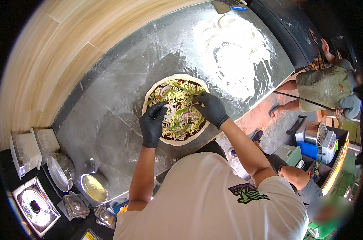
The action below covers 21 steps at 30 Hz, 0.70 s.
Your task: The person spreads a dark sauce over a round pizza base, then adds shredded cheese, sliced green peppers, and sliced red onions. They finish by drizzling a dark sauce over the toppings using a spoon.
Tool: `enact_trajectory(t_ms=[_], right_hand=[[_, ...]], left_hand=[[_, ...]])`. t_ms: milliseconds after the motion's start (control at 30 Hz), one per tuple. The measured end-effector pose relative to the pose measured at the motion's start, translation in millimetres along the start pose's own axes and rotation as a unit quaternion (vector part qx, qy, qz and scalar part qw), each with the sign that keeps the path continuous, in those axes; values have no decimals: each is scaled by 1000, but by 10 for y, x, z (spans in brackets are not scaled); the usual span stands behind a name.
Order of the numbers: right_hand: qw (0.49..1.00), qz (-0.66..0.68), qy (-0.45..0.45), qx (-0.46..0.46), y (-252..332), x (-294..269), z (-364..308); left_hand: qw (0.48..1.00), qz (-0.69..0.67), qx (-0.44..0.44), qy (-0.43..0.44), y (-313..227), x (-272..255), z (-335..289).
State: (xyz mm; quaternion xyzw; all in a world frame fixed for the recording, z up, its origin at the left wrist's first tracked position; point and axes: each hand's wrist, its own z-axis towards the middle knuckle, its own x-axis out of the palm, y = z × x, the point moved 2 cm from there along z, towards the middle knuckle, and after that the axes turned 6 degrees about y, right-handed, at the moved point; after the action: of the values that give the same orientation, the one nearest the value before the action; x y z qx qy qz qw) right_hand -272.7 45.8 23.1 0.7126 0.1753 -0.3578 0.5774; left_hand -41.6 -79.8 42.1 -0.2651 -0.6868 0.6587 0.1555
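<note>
An unbaked pizza (177, 138) lies on the dark grey worktop, its pale dough rim surrounding dark sauce, shredded cheese, green pepper strips and purple onion rings. Over its left side, my left hand (151, 127), in a black glove, pinches an onion ring (172, 111) at the fingertips. My right hand (212, 110), gloved alike, reaches over the right side with its fingers curled down. Another onion ring (190, 109) shows against those fingertips, partly hidden by them. One more onion ring (165, 90) rests near the pizza's far edge.
Flour (241, 56) covers the worktop's far right; a scraper (221, 7) lies beyond. At lower left stand a bowl of shredded cheese (94, 189), a metal bowl (58, 174) and lidded tubs (24, 153). An aproned person (319, 88) holds a long pole at right; another person (295, 176) is nearer.
</note>
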Motion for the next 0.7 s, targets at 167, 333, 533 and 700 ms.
enact_trajectory(t_ms=[167, 333, 533, 700], right_hand=[[995, 62, 55, 47, 132, 109, -32], [831, 516, 105, 177, 404, 337, -139], [836, 489, 75, 237, 388, 440, -336], [841, 465, 89, 262, 279, 530, -586]], left_hand=[[993, -97, -65, 17, 118, -1, -92], [988, -134, -54, 51, 158, 263, -138], [967, 197, 115, 114, 2, 333, -250], [943, 255, 75, 201, 12, 332, -424]])
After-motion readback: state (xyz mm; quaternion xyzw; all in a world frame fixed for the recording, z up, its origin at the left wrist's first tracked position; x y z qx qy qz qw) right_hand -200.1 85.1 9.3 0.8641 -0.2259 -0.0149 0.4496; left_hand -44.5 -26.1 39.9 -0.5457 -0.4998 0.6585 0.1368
